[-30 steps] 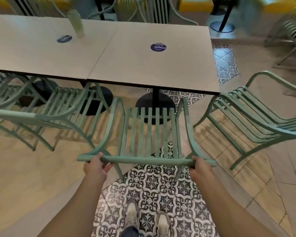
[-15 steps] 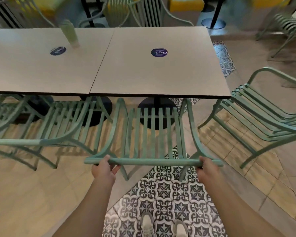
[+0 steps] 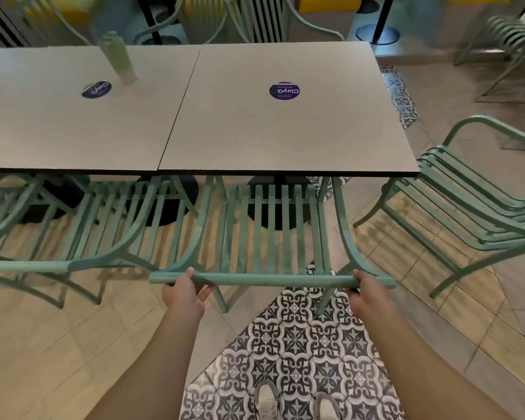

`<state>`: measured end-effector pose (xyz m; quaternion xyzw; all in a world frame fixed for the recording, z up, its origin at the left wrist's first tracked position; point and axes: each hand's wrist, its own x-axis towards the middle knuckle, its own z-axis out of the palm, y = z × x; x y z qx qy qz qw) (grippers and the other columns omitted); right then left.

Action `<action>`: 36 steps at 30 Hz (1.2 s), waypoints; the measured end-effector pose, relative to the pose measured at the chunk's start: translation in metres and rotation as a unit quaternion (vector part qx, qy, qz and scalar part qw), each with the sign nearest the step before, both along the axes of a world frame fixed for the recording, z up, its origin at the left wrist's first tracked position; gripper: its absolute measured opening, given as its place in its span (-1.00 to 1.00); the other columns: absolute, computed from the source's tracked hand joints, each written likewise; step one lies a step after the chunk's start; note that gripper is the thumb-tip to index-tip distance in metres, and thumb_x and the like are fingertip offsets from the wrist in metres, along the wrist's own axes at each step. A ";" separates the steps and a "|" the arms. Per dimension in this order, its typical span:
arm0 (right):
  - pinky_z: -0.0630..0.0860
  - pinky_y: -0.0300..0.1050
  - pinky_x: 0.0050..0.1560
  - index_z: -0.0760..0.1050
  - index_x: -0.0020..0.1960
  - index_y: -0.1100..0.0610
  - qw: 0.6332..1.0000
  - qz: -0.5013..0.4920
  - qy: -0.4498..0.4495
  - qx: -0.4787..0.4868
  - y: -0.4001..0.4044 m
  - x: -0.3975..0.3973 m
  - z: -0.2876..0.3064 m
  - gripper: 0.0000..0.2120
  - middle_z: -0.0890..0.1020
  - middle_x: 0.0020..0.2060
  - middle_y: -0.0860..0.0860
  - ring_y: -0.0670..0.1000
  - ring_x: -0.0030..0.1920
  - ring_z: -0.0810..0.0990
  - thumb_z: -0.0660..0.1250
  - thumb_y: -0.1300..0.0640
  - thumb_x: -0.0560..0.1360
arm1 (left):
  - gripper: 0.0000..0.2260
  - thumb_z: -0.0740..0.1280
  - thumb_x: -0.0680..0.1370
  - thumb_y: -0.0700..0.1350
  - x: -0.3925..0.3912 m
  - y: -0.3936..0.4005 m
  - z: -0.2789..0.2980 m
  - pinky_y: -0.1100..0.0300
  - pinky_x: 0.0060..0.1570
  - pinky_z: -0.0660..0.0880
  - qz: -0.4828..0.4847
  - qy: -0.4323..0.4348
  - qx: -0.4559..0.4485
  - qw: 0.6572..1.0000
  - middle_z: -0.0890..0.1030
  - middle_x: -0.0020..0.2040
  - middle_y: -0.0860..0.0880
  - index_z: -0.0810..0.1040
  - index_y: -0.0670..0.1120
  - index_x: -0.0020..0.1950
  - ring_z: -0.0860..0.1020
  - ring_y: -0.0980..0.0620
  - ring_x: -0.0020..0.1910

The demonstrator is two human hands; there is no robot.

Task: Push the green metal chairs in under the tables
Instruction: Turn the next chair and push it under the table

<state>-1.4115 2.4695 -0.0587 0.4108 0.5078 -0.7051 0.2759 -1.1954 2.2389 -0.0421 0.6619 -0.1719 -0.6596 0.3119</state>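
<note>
A green metal slatted chair (image 3: 272,225) stands right in front of me, its seat front tucked under the near edge of the right-hand grey table (image 3: 285,131). My left hand (image 3: 184,294) grips the left end of the chair's top rail. My right hand (image 3: 367,294) grips the rail's right end. A second green chair (image 3: 82,225) sits to the left, partly under the left table (image 3: 58,125). A third green chair (image 3: 467,207) stands out on the floor to the right, angled away from the table.
A pale green bottle (image 3: 117,57) stands on the left table, and each table bears a round blue sticker (image 3: 284,91). Black pedestal bases sit beneath the tables. More green chairs line the far side. My shoes (image 3: 267,401) are on patterned tiles.
The chair has slid forward with both hands on its rail; its seat front now lies under the table edge. I have stepped closer to the table.
</note>
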 end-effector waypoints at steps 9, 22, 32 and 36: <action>0.47 0.08 0.28 0.19 0.40 0.26 1.000 -0.006 -0.004 0.020 -0.013 -0.007 -0.003 -0.47 0.46 0.18 0.21 0.17 0.20 0.51 0.31 0.36 0.50 | -0.60 0.32 0.57 -0.28 -0.010 -0.014 -0.001 -0.06 -0.36 0.55 0.000 -0.001 -0.008 1.000 0.54 0.14 -0.24 0.33 -0.19 0.39 0.59 -0.18 0.00; 0.51 0.09 0.24 0.23 0.41 0.23 1.000 -0.009 -0.001 0.006 -0.012 -0.039 -0.006 -0.44 0.47 0.21 0.20 0.16 0.18 0.53 0.34 0.35 0.47 | -0.53 0.35 0.56 -0.27 -0.036 -0.015 -0.004 -0.23 -0.07 0.59 0.004 0.014 0.003 1.000 0.53 0.17 -0.24 0.29 -0.12 0.42 0.59 -0.20 0.06; 0.48 0.10 0.28 0.23 0.42 0.25 1.000 0.002 0.006 0.005 -0.014 -0.067 -0.003 -0.45 0.46 0.24 0.22 0.19 0.23 0.50 0.33 0.33 0.49 | -0.47 0.35 0.56 -0.27 -0.066 -0.017 -0.006 -0.20 -0.08 0.60 0.005 0.016 0.002 1.000 0.52 0.18 -0.22 0.24 -0.05 0.47 0.59 -0.19 0.05; 0.48 0.10 0.28 0.18 0.45 0.25 1.000 -0.003 0.009 0.006 -0.016 -0.080 0.001 -0.42 0.44 0.26 0.23 0.19 0.23 0.50 0.33 0.35 0.49 | -0.48 0.35 0.55 -0.28 -0.077 -0.018 -0.006 -0.11 -0.26 0.60 0.003 0.010 0.000 1.000 0.50 0.22 -0.23 0.24 -0.06 0.45 0.58 -0.20 0.07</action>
